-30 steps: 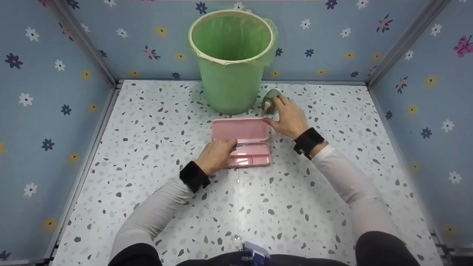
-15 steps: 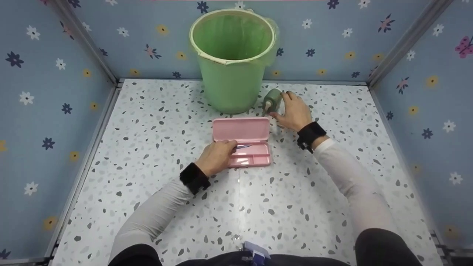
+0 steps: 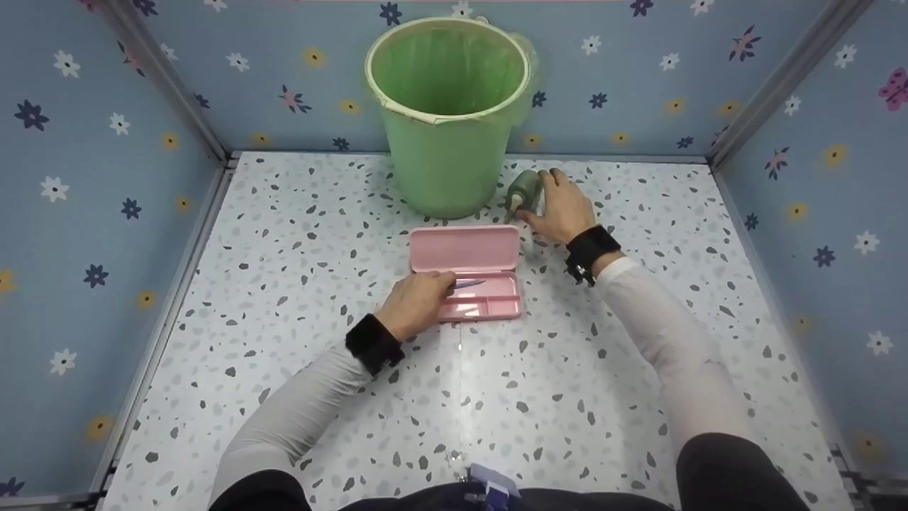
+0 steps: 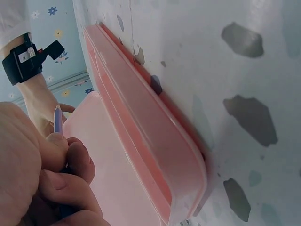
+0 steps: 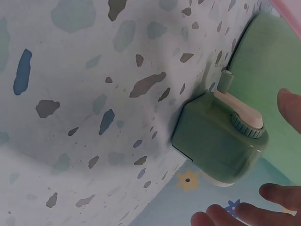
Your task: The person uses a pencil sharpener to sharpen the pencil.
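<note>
A blue-purple pencil is pinched in my left hand, its pointed end sticking out past the fingertips over the case. Beneath that hand, the pink pencil case lies with its lid folded back. In the left wrist view the pencil points up beyond the thumb and curled fingers. My right hand is spread at the right side of a green crank pencil sharpener. The right wrist view shows the sharpener with its pale crank arm, fingers and thumb standing apart from it.
A tall green bin with a plastic liner stands behind the case, close to the sharpener's left. Flowered wall panels enclose the back and sides of the speckled white table.
My right hand has shifted right, off the sharpener's top and the lid corner, to the sharpener's right side. The pencil in my left hand has tilted slightly and come a little nearer.
</note>
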A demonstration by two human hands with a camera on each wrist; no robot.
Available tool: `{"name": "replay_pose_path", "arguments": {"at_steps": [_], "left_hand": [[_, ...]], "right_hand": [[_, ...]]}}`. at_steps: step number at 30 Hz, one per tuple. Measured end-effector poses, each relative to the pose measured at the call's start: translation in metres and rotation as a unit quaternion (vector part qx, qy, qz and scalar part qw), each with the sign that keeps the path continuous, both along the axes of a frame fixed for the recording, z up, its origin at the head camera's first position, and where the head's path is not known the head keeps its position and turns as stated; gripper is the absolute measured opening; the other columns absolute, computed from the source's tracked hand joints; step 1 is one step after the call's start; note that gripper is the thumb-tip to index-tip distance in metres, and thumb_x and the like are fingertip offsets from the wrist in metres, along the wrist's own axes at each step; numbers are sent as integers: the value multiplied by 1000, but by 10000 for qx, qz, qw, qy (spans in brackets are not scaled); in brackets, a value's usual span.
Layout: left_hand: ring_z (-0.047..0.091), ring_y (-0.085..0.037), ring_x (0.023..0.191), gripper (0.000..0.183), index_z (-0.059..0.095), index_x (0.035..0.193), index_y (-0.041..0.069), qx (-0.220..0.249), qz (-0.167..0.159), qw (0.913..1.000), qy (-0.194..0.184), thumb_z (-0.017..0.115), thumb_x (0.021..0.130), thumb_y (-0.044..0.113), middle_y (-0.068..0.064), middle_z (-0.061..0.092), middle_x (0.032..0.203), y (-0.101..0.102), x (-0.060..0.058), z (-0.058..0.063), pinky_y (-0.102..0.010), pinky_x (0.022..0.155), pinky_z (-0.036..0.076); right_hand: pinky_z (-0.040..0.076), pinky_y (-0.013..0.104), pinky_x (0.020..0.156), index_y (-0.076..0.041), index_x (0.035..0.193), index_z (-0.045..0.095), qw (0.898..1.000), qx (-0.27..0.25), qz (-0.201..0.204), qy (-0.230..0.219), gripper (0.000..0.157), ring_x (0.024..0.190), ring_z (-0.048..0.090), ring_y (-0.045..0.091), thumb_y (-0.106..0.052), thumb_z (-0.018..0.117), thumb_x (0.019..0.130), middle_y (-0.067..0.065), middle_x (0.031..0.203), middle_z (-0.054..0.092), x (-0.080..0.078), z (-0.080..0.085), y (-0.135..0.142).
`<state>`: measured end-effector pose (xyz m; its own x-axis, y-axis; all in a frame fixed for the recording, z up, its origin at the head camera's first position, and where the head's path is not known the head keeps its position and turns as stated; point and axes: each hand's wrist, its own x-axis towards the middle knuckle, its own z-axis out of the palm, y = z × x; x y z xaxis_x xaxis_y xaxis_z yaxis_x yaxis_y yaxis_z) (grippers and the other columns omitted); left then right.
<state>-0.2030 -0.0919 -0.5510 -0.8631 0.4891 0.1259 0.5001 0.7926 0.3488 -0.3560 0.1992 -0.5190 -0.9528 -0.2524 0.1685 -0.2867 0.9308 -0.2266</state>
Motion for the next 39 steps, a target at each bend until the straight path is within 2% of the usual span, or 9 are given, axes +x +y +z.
{"name": "replay_pose_path", "arguments": {"at_steps": [6, 15, 22, 28, 33, 39], "left_hand": [[50, -12, 61, 6, 51, 83, 20, 60, -30, 9999, 155, 53, 89, 20, 7, 51, 71, -1, 0, -2, -31, 52, 42], [49, -12, 62, 6, 51, 84, 19, 14, -41, 9999, 143, 56, 86, 16, 6, 50, 71, -1, 2, 0, -31, 54, 42], [51, -14, 63, 5, 52, 86, 18, -22, -24, 10000, 33, 57, 85, 16, 5, 51, 72, 0, 3, 1, -32, 54, 43], [51, -12, 63, 7, 53, 87, 20, -121, 116, 9999, -17, 59, 86, 18, 7, 51, 74, -1, 3, 0, -30, 55, 43], [51, -13, 62, 7, 54, 88, 17, -67, 62, 9999, 111, 60, 85, 18, 6, 53, 73, 0, 3, 0, -31, 55, 44], [50, -14, 60, 8, 52, 87, 16, -68, 97, 9999, 90, 60, 86, 20, 5, 52, 72, 3, 1, 5, -31, 53, 44]], "right_hand": [[36, 54, 86, -17, 144, 19, 9998, -109, 175, -27, 108, 119, 34, 36, -74, 58, 61, 13, 145, 18, -7, -4, -2], [36, 53, 87, -18, 144, 17, 9994, -2, 118, -317, 98, 117, 37, 38, -58, 65, 69, 13, 145, 15, -15, -6, -10], [37, 55, 85, -21, 145, 14, 9992, 60, -37, -399, 96, 117, 36, 39, -58, 63, 71, 13, 146, 13, -21, -7, -13], [41, 57, 77, -22, 145, 14, 9990, 180, -8, -405, 88, 109, 43, 43, -53, 59, 76, 15, 145, 13, -24, -11, -15], [43, 55, 73, -21, 144, 18, 9989, 345, -24, -323, 80, 103, 47, 41, -48, 56, 79, 15, 143, 19, -31, -15, -19], [40, 55, 80, -19, 143, 25, 9990, 275, -53, -341, 75, 117, 35, 39, -45, 57, 80, 15, 144, 16, -34, -18, -25]]}}
